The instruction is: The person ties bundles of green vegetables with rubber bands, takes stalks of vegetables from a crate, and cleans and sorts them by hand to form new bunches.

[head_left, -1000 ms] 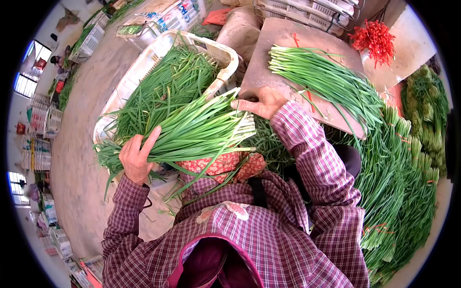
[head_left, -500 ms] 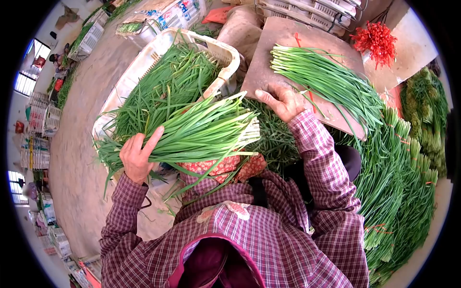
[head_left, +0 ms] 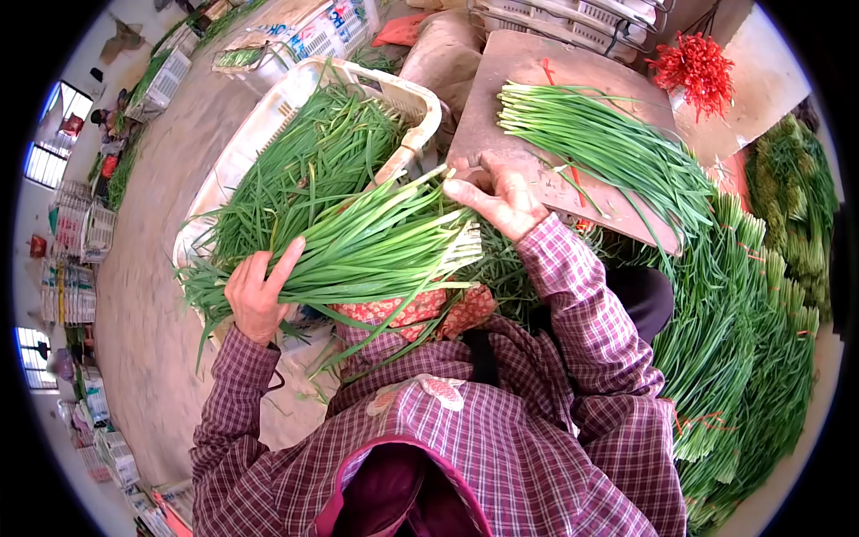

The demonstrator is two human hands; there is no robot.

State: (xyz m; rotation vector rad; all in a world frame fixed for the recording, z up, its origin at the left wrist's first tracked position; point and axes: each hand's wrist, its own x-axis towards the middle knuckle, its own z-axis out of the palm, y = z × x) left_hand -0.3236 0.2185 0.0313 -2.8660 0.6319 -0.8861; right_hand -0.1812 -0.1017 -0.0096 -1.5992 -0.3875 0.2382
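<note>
My left hand (head_left: pixel 258 295) is closed around a loose bunch of green chives (head_left: pixel 376 251), its pale cut ends pointing right. At the upper right tips of that bunch, my right hand (head_left: pixel 503 195) pinches the end of a chive stalk between thumb and forefinger; the other fingers are curled. Beyond the right hand, a neat pile of chives (head_left: pixel 582 130) lies across a brown board (head_left: pixel 483 98), with a red tie (head_left: pixel 575 183) running under it. The held bunch is above my lap, in front of a white plastic crate (head_left: pixel 420 134) full of loose chives (head_left: pixel 313 152).
Tied bundles of chives (head_left: pixel 743 358) are heaped on the right. A cluster of red ties (head_left: pixel 692 73) hangs beyond the board. Stacked white crates (head_left: pixel 573 27) stand at the back, and another crate (head_left: pixel 331 31) is at upper left. Several crates line the left wall.
My right hand has moved left from the board's edge to the tips of the held bunch, and its thumb and forefinger have closed on a stalk. The left hand stays almost still.
</note>
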